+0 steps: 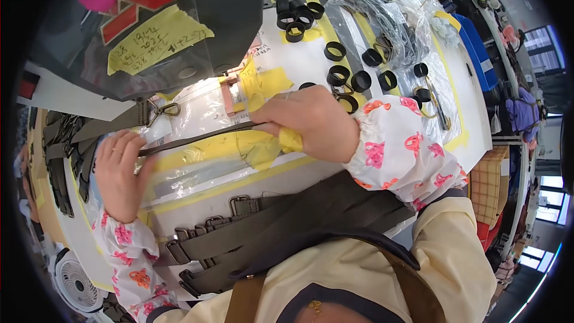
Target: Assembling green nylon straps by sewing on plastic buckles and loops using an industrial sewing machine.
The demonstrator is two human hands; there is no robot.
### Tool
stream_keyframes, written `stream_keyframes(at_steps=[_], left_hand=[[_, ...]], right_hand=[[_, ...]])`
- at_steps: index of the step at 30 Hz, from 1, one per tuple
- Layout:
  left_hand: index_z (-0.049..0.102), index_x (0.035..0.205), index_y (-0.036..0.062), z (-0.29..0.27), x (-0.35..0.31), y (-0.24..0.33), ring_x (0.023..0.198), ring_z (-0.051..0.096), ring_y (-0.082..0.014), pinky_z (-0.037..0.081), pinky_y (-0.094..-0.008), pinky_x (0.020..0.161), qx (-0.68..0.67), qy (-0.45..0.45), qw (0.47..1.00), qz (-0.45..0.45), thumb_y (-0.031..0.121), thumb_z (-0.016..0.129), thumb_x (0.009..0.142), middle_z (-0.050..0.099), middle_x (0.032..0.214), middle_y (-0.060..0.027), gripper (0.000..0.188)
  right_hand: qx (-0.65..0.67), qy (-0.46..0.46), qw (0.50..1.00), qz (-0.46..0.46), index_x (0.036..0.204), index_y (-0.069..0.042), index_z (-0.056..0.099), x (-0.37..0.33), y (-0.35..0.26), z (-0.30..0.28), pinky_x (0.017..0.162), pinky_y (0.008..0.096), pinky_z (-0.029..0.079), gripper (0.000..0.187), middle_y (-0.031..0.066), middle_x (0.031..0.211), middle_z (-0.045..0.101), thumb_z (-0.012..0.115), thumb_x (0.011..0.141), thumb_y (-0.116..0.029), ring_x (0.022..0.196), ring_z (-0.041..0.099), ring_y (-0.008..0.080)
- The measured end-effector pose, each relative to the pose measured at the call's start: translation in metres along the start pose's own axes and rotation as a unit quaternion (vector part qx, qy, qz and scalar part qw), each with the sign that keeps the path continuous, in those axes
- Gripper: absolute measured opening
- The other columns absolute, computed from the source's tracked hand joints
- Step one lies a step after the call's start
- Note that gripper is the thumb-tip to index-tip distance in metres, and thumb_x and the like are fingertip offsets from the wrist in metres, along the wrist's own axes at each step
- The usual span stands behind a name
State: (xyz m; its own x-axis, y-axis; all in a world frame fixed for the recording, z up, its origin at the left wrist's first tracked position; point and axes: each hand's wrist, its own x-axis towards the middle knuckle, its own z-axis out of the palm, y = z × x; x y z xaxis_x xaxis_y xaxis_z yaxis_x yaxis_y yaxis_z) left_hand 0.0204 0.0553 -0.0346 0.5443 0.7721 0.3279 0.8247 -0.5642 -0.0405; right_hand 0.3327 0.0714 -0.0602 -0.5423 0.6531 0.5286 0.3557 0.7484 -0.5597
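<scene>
A narrow dark webbing strap [200, 139] stretches across the work surface between my hands, in front of a grey sewing machine [221, 24]. My right hand [314, 121] pinches its right end between thumb and fingers. A scrap of yellow tape [291, 140] sits at the fingers of that hand. At the strap's left end is my left hand [122, 170], thumb apart from the fingers; whether it touches the strap is hard to see. Just behind that end lies a metal snap hook [163, 112] on a wider strap [113, 127]. The lit needle area, with a pinkish metal plate [229, 97], lies beyond the strap.
Several black rings [335, 51] are scattered at the back right, beside clear plastic bags [388, 21]. Dark straps with metal buckles [239, 206] lie near my body. More straps [60, 155] hang at the left. A white fan [78, 281] stands lower left, a blue bin [475, 48] far right.
</scene>
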Motion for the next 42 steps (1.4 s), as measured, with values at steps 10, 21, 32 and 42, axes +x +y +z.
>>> stream_keyframes(at_steps=[10,21,32,42], left_hand=[[0.052,0.116,0.0078,0.036,0.061,0.075,0.066,0.053,-0.0234,0.045,-0.0362,0.056,-0.095,-0.032,0.991,0.085,0.004,0.055,0.069,0.052,0.081,-0.0101,0.047],[0.055,0.096,0.0061,0.037,0.052,0.094,0.07,0.052,-0.029,0.042,-0.037,0.063,-0.232,-0.003,0.972,0.046,0.03,0.073,0.069,0.053,0.079,-0.0112,0.04],[0.057,0.088,-0.0012,0.05,0.059,0.068,0.055,0.05,-0.0299,0.041,-0.0332,0.053,-0.51,-0.017,0.857,-0.069,0.017,0.057,0.086,0.054,0.065,-0.0147,0.018],[0.06,0.085,0.0006,0.05,0.058,0.066,0.048,0.052,-0.0197,0.042,-0.027,0.049,-0.492,0.026,0.856,-0.158,0.014,0.061,0.081,0.056,0.06,-0.0096,0.014]], right_hand=[[-0.283,-0.085,0.955,0.003,0.082,-0.005,0.059,0.01,0.033,-0.081,0.057,0.0365,0.048,0.012,0.0081,0.075,0.061,0.065,0.077,-0.014,0.065,0.06,0.028],[-0.542,-0.255,0.77,0.222,0.074,-0.004,0.06,-0.026,0.117,-0.149,0.07,0.0408,0.045,0.01,0.0117,0.078,0.059,0.065,0.066,-0.007,0.082,0.056,0.0302],[-0.228,0.05,0.963,0.132,0.091,-0.003,0.05,0.0,0.059,-0.134,0.061,0.0321,0.047,0.007,0.009,0.076,0.06,0.051,0.087,-0.008,0.07,0.06,0.0197],[0.127,-0.141,0.948,0.255,0.103,-0.001,0.044,0.025,0.007,0.004,0.057,0.0251,0.039,0.018,0.0043,0.066,0.052,0.05,0.086,-0.005,0.06,0.044,0.0088]])
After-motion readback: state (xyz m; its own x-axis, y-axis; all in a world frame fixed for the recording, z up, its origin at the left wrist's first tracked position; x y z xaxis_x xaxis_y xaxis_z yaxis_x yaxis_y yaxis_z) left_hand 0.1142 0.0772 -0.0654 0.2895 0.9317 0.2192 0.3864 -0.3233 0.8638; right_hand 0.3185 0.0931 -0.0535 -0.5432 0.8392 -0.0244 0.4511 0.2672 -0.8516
